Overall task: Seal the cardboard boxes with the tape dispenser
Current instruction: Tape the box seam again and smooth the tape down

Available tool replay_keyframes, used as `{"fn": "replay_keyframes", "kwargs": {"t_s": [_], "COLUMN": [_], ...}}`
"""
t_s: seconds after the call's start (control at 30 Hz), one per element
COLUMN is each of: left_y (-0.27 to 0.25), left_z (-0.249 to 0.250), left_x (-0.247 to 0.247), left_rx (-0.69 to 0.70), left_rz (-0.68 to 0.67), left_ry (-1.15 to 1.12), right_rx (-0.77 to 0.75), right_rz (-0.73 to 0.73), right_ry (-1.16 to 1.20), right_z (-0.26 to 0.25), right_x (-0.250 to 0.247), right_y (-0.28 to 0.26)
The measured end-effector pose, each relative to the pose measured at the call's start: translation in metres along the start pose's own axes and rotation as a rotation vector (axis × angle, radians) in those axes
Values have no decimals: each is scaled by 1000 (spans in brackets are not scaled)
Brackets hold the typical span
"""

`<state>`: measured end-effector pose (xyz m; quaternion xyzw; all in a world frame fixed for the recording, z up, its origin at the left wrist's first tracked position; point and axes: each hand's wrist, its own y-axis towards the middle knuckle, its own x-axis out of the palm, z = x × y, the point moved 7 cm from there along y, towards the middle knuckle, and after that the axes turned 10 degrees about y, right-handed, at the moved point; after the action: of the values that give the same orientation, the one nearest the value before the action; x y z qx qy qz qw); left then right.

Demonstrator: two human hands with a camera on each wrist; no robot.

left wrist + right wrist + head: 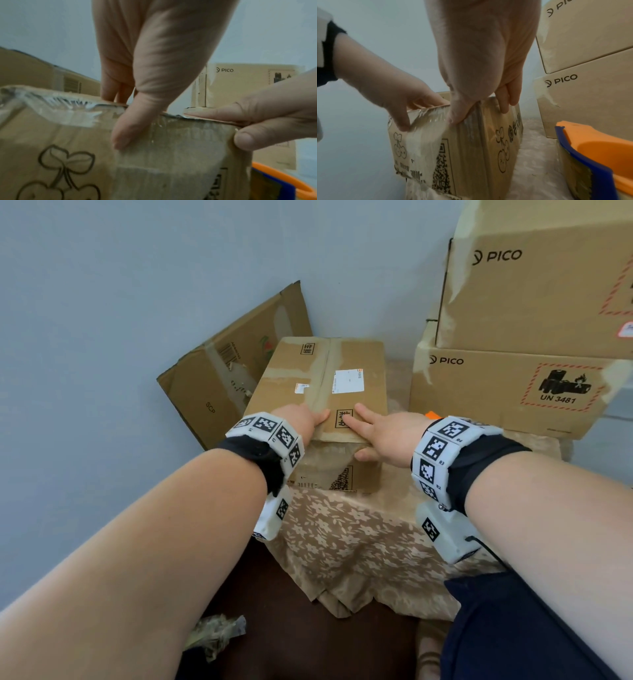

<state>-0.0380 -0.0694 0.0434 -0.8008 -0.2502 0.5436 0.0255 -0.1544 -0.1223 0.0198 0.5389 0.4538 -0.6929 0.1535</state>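
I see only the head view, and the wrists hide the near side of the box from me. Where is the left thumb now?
Observer: The left hand has its thumb flat on the front face of the box, pressing clear tape that is folded over the top edge.
Operator: And the dispenser? I see only an orange speck.
Observer: The tape dispenser, orange with a blue part, lies on the cloth to the right of the box; the right hand does not hold it.
Operator: Is the front tape smooth?
Observer: No, it is wrinkled along the top edge towards the left corner.
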Motion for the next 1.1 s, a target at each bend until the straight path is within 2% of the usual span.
{"fn": "replay_keyframes", "kwargs": {"t_s": [0.13, 0.23, 0.3, 0.37, 0.4, 0.5, 0.6, 0.73, 0.83, 0.93, 1.1], "left_y": [-7, -14, -17, -21, -22, -33, -47, -47, -51, -54, -52], "left_z": [9, 10, 10, 9, 8, 7, 21, 37, 37, 22, -16], "left_x": [8, 13, 17, 17, 17, 12, 10, 19, 25, 29, 43], "left_rx": [-20, -31, -40, -33, -22, -11, 13, 105, 122, 44, -114], "left_rz": [-107, -98, -91, -75, -58, 62, 243, 294, 298, 275, 170], "left_ry": [-51, -56, -75, -83, -93, -136, -200, -209, -192, -229, -239], "right_rx": [-48, -64, -82, -128, -137, -80, -65, -46, -38, -27, -29], "right_rz": [-45, -87, -46, 73, 135, 163, 184, 313, 323, 300, 314], "right_ry": [-146, -246, -251, -200, -182, -61, -175, -195, -108, 11, 73], "right_z": [-2, -6, -6, -5, -4, -4, -14, -22, -26, -23, -7], "right_x": [-6, -8, -7, -9, -10, -11, -13, -17, -6, 9, 13], "right_y": [3, 3, 0, -11, -16, -27, -30, -30, -25, -24, -23]}}
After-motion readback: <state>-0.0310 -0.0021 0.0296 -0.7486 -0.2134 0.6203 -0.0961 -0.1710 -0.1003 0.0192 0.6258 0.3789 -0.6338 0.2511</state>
